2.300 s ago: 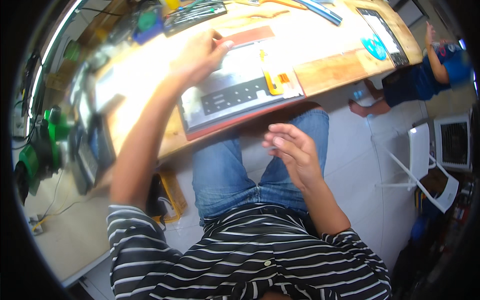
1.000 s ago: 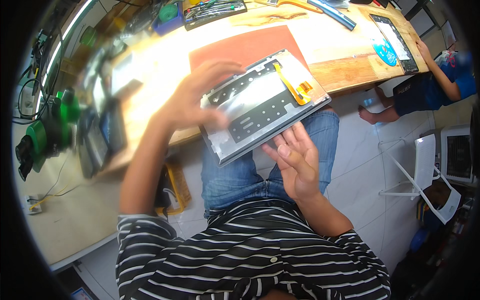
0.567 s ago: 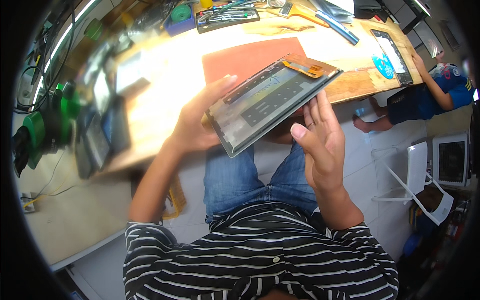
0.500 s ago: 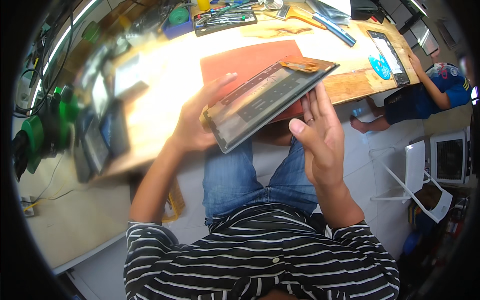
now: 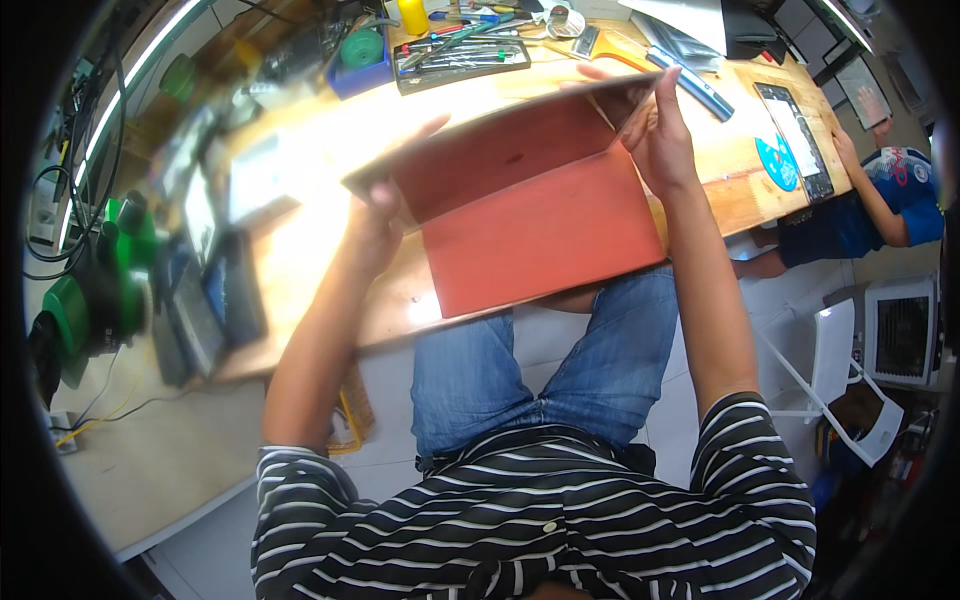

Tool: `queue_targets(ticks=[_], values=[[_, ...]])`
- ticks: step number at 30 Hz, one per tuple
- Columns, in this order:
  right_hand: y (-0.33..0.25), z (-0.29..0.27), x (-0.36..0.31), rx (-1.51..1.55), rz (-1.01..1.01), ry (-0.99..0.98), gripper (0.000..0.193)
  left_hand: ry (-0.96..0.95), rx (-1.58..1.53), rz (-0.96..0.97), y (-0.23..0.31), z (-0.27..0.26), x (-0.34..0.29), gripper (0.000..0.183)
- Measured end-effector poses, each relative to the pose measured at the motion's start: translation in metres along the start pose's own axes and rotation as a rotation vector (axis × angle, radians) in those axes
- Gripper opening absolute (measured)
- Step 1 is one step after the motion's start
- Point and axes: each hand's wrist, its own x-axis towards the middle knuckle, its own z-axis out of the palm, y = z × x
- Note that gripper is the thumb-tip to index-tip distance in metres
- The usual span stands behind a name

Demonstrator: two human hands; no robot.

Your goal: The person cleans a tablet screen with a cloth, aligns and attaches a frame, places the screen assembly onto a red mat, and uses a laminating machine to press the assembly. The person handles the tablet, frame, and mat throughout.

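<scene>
A tablet screen panel is held up by its two ends, tilted over the red mat on the wooden workbench. Its glossy dark face is turned toward me and mirrors the mat. At the panel's left end my left hand grips it, thumb on the near face. My right hand pinches the right end, its thumb at the upper corner. The panel's back, seen earlier with an orange flex cable, is now hidden. Glare washes out part of my left hand's fingers.
Beyond the mat lie a tray of screwdrivers, a blue bin and a blue pen-shaped tool. To the right are an opened tablet, a blue disc and another person. Dark devices stand at left.
The panel has moved up and away from me and turned over, from its back with the flex cable to its glossy face. My right hand has closed on its right end.
</scene>
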Motion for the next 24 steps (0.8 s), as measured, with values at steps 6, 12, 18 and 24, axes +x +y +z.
queue_targets(ticks=[6,12,18,24], values=[[-0.007,0.010,0.032,0.087,0.220,-0.100,0.072,0.151,-0.484,-0.230,0.003,-0.004,0.028,0.114],[-0.039,0.004,0.008,-0.003,0.260,-0.074,0.084,0.115,-0.723,-0.340,0.020,0.006,0.018,0.108],[-0.049,0.004,-0.080,0.531,0.388,-0.122,0.093,0.020,-0.912,-0.405,0.029,0.033,-0.032,0.104],[-0.044,0.016,-0.204,0.685,0.310,-0.107,0.093,-0.107,-0.968,-0.478,0.034,0.047,-0.097,0.104]])
